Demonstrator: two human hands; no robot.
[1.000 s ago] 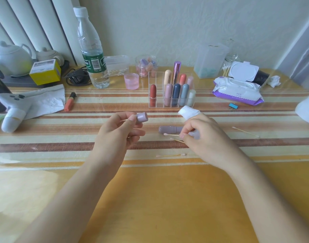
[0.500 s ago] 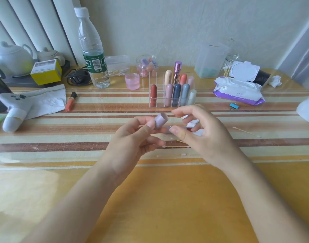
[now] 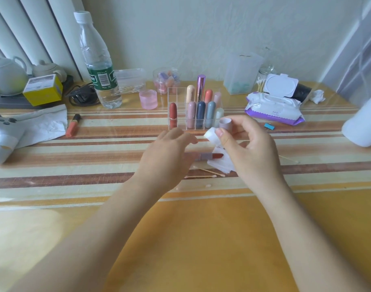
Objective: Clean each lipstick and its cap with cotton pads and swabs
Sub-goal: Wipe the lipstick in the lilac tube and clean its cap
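The right hand (image 3: 249,148) is clamped on 2 items: its fingers pinch a lilac cap (image 3: 225,123), open end up, and a fingertip presses a folded white cotton pad (image 3: 211,137) just below the cap. The cap and the pad are held above the table (image 3: 201,228), in front of the organizer.

The left hand (image 3: 169,152) is palm down with relaxed, spread fingers and grips nothing. It hangs over the lipstick's left end and hides it. Contact with the lipstick cannot be determined.

The uncapped lipstick (image 3: 212,156) lies on its side between the 2 hands, its red bullet pointing right. The bullet end rests on flat spare pads (image 3: 221,164), and the right hand covers their right part.

2 cotton swabs (image 3: 201,176) lie just in front of the lipstick, and 1 more swab (image 3: 288,159) lies to the right of the right hand.

Behind the hands stands a clear organizer (image 3: 174,91) holding upright lipsticks in 2 rows. The held cap blocks part of the pale one at the right of the front row.

- Left of the organizer: a pink cup (image 3: 148,100), a water bottle (image 3: 98,66) and an orange lip tube (image 3: 73,125) lying flat.
- Right of the organizer: a wet wipes pack (image 3: 273,106) with its lid open and a blue clip (image 3: 269,126).
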